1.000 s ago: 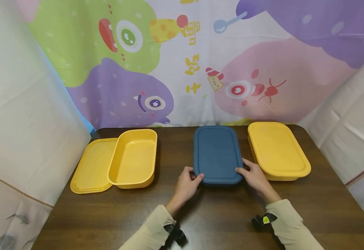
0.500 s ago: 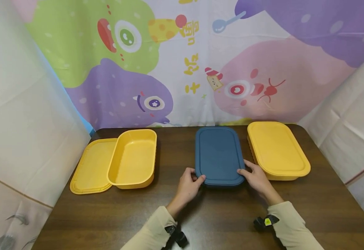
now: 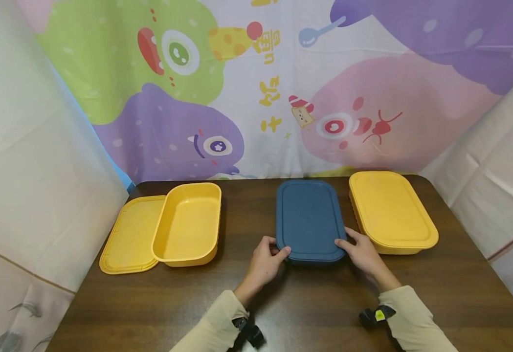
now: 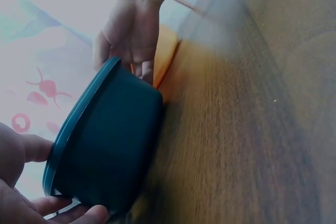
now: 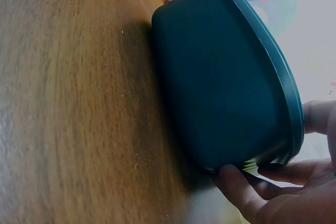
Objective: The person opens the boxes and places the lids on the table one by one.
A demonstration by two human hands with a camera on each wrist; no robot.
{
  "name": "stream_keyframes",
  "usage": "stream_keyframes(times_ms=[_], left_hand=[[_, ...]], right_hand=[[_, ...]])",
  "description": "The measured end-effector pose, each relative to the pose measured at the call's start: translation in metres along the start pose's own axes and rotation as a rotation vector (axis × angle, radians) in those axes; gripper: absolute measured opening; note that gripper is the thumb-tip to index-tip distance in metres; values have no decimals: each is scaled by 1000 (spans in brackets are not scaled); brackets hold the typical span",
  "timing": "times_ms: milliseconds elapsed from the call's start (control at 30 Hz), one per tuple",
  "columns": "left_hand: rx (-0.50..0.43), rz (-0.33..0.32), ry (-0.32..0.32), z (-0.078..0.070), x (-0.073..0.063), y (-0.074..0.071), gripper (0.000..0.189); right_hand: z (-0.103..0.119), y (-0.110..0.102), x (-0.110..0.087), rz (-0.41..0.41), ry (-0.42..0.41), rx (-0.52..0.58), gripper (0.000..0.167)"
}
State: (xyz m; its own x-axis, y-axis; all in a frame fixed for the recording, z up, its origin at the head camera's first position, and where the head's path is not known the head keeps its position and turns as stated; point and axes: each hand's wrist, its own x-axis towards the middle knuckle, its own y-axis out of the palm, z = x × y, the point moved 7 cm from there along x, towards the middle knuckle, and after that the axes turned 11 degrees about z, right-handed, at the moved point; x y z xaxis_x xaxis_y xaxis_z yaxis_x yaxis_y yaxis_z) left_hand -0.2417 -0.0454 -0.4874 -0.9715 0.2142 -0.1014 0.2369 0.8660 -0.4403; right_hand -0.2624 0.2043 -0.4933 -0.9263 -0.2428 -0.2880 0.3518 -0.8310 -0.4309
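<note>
A dark blue lidded food container (image 3: 310, 220) stands right of the table's middle, its lid on. My left hand (image 3: 263, 261) grips its near left corner, thumb on the lid's rim and fingers under the edge against the side. At the near right corner my right hand (image 3: 364, 253) holds it the same way, thumb on top. Both wrist views show the container's side wall (image 4: 107, 140) close over the wooden table, with fingertips of the right hand (image 5: 273, 187) low on the wall.
An open yellow container (image 3: 188, 225) stands on the left, overlapping a yellow lid (image 3: 133, 234) on the wooden table (image 3: 309, 313). To the right is a lidded yellow container (image 3: 392, 210), close to my right hand. A cartoon-printed cloth (image 3: 256, 161) hangs behind.
The blue container has shifted slightly toward me and a little to the right, with both hands keeping their grip. The yellow containers and the lid have stayed in place.
</note>
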Motion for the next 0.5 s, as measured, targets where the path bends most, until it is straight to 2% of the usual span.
stream_keyframes(times_ms=[233,400,500], left_hand=[[-6,18,-6,-1,0,2,47],[-5,-3,5,-4,1,0,58],[28,-14,12,-6,1,-1,61]], right_hand=[[0,0,-2,-11,-15,-2,63],[1,1,-2,-13,-30,-2,62],[1,2,-2,-17,-25,-5,62]])
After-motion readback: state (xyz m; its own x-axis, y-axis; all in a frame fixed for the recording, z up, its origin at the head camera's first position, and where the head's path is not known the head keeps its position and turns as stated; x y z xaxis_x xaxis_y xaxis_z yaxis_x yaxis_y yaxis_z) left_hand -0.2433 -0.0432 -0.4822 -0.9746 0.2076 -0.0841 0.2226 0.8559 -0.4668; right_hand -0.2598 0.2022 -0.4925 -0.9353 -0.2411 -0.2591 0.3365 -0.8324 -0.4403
